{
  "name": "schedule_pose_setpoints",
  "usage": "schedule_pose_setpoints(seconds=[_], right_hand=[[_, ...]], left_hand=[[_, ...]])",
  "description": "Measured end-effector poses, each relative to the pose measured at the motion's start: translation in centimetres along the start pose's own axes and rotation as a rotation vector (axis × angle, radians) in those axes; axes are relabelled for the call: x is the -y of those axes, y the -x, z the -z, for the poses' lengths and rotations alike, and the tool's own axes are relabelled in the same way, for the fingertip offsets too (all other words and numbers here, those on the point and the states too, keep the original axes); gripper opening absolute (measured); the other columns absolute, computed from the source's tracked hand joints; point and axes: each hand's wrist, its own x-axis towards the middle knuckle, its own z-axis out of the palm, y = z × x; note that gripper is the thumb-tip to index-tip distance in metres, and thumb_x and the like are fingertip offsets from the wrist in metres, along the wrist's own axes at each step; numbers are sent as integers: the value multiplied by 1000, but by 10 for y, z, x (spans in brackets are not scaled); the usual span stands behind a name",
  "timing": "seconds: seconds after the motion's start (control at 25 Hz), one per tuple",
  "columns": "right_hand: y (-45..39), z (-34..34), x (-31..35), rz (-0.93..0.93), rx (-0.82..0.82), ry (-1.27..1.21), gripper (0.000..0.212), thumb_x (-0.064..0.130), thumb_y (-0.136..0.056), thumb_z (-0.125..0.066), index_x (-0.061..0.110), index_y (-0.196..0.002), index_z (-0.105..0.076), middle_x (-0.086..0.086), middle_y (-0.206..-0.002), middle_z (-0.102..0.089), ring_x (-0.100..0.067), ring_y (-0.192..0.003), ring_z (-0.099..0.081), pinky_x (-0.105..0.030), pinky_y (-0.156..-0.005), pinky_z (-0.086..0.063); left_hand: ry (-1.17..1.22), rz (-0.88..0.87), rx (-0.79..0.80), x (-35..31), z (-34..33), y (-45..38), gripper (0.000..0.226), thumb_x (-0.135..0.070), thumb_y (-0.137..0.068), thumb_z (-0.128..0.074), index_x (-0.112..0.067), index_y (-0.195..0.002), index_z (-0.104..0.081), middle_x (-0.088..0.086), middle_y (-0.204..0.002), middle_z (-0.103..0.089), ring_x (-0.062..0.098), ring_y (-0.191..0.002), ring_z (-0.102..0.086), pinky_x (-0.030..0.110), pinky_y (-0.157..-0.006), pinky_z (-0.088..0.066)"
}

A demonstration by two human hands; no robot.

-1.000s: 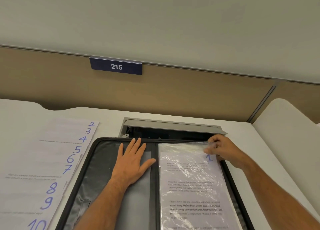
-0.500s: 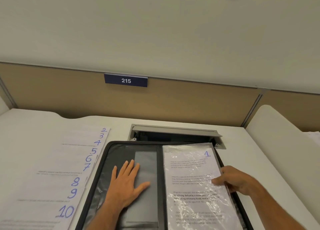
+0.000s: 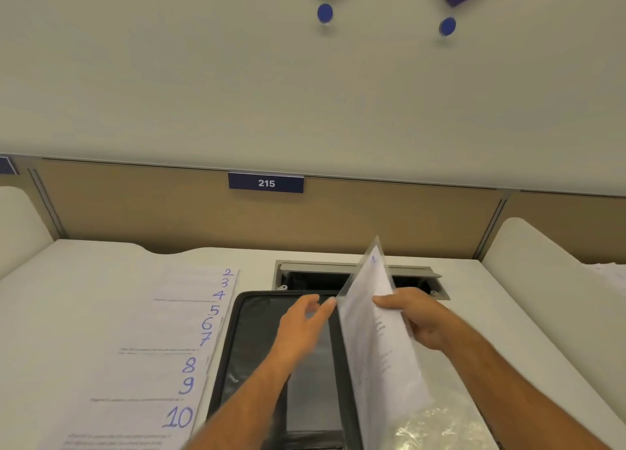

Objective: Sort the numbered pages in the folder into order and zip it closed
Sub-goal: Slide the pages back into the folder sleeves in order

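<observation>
My right hand grips sleeve 1, tilted up over the folder; my left hand's straight fingers touch its edge.

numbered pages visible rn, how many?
10. Nine, numbered 2 to 10, lie fanned on the desk left of the folder. Page 1, in a sleeve, stands lifted in the right hand. None seems hidden.
</observation>
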Motion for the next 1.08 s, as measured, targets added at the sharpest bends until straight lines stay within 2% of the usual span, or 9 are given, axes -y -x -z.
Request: schedule_pose_setpoints(seconds=[0.12,0.24,0.36,0.48,0.56,0.64,0.76,0.88,1.08], right_hand=[[4,-58,9,65,55,-3,26,22,-92,-69,7,-113,-69,-13,-109,-73,-28,-102,-69,-44,-87,-58],[3,-103,0,37,126,-36,31,36,-98,-56,14,-112,-74,-3,-114,-73,-23,-111,-64,-49,-101,-50],[0,-132,-19,42,132,-30,29,36,-96,-56,18,-106,-76,3,-119,-70,-17,-116,-58,-47,-104,-39],[-3,-144,-45,134,60,216,29,39,-101,-52,22,-118,-69,2,-132,-61,-18,-125,-55,-35,-105,-41],[-3,-143,-67,195,-24,586,65,69,-93,-38,25,-137,-55,3,-150,-47,-18,-139,-42,-32,-114,-33],[-12,-138,-98,236,17,896,113,90,-64,-7,27,-154,-32,4,-166,-19,-20,-154,-12,-35,-124,-9],[-18,-140,-136,318,-30,1092,117,94,-65,5,27,-160,-14,-2,-168,2,-24,-153,14,-33,-116,20],[-23,-144,-151,259,-19,1214,84,83,-90,-25,25,-145,-51,-8,-154,-46,-28,-146,-23,-39,-114,-5],[-27,-145,-161,387,-128,1302,82,82,-88,-34,22,-139,-58,-10,-146,-54,-28,-137,-37,-43,-113,-10]], left_hand=[[296,75,40,-28,3,4,50,-68,-85,-61,-27,-114,-64,-4,-111,-68,20,-92,-72,40,-74,-63],[232,68,-55,-21,23,4,55,-71,-76,-69,-25,-106,-65,-3,-100,-71,16,-88,-72,35,-69,-62],[26,98,-245,3,52,1,29,-28,-87,-73,-23,-111,-58,-4,-102,-64,10,-84,-62,20,-62,-49],[-99,147,-293,35,80,-3,30,-13,-83,-71,-21,-108,-56,0,-103,-63,10,-86,-58,28,-75,-50],[-183,161,-284,56,89,-5,34,-14,-82,-74,-22,-107,-52,-3,-99,-61,13,-88,-60,31,-80,-53],[-284,156,-266,79,91,-4,42,-16,-83,-75,-21,-115,-49,-3,-98,-59,17,-93,-62,31,-82,-54],[-491,148,-235,103,86,-5,56,-25,-87,-73,-19,-133,-42,2,-112,-62,19,-99,-63,28,-86,-51],[-689,108,-202,109,87,-8,53,-39,-91,-66,-24,-135,-40,-4,-123,-59,15,-109,-61,29,-95,-50],[-1027,-80,-153,116,107,-13,55,-63,-89,-54,-28,-130,-46,-9,-126,-52,11,-111,-53,26,-95,-49]])
